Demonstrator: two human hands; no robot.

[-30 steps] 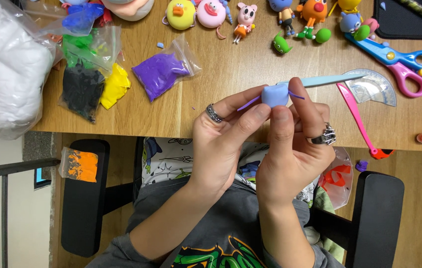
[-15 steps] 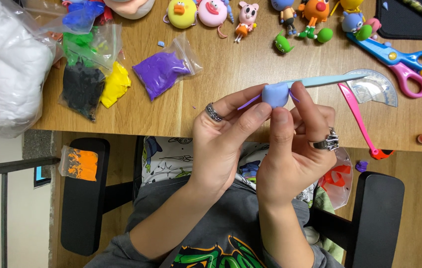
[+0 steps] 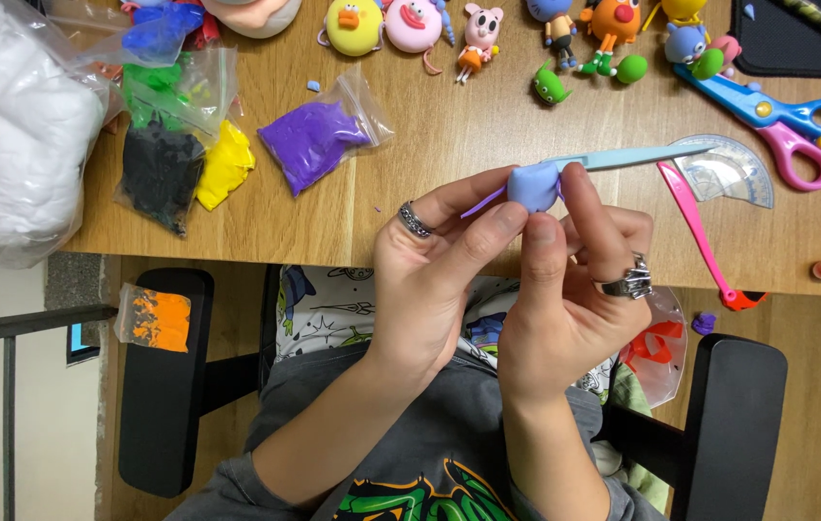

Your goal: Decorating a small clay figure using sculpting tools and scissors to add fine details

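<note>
One head-worn camera looks straight down, close over the wooden table (image 3: 449,174). The table edge runs from nine to three o'clock. Lap and chair fill six o'clock.

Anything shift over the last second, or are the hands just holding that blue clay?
Barely any change. Both hands, left hand and right hand, keep pinching the blue clay lump over the table edge; the fingers only shifted slightly. The purple clay bag and scissors stayed put.

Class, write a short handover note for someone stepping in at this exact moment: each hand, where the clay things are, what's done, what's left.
Left hand: pinches the light blue clay lump over the table edge.
Right hand: fingertips on the same lump.
A thin purple piece sticks out of the lump.
Purple clay bag and light blue tool lie on the table.
Done: lump roughly rounded.
Left: it has no features yet.
</note>
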